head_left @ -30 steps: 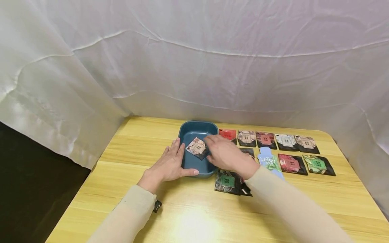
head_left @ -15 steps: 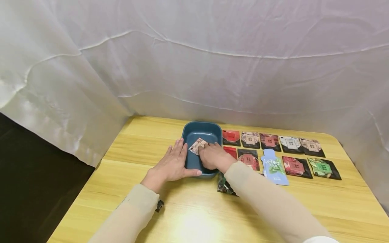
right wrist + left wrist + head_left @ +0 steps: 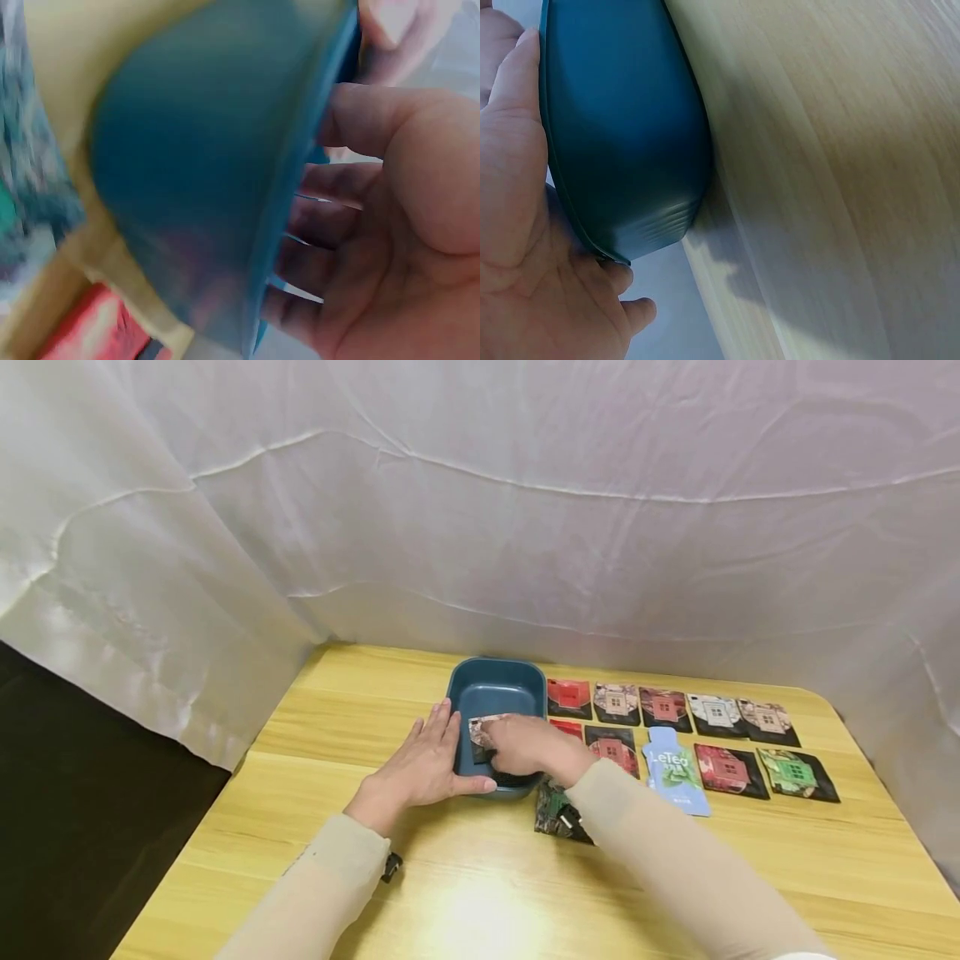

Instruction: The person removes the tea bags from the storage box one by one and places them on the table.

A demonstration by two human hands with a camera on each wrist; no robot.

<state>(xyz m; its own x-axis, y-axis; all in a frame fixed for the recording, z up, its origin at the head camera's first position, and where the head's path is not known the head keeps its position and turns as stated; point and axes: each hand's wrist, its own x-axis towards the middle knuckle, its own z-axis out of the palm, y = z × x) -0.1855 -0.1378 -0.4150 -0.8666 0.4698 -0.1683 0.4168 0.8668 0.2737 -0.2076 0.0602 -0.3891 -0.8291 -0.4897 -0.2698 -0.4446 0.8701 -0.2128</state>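
Observation:
A dark blue rectangular tub (image 3: 497, 672) stands on the wooden table. My left hand (image 3: 420, 768) rests along its left side, fingers straight, with the thumb across the near rim; in the left wrist view that thumb lies against the tub's wall (image 3: 622, 135). Reaching over the right rim, my right hand (image 3: 525, 745) holds a square tea sachet (image 3: 479, 745) low in the tub, with bent fingers. Only the sachet's floral and black left part shows. In the right wrist view the tub's wall (image 3: 187, 150) hides the fingertips and the sachet.
Several tea sachets lie in rows right of the tub, among them a red one (image 3: 570, 695) and a green one (image 3: 797, 774). A light blue LeTea pouch (image 3: 677, 772) lies among them. Under the right forearm is a dark green sachet (image 3: 553, 817). A pale curtain (image 3: 525, 543) hangs behind.
My right hand has moved onto the sachet in the tub. The sachet has turned from a diagonal to nearly square with the tub's sides. My left hand stays at the tub.

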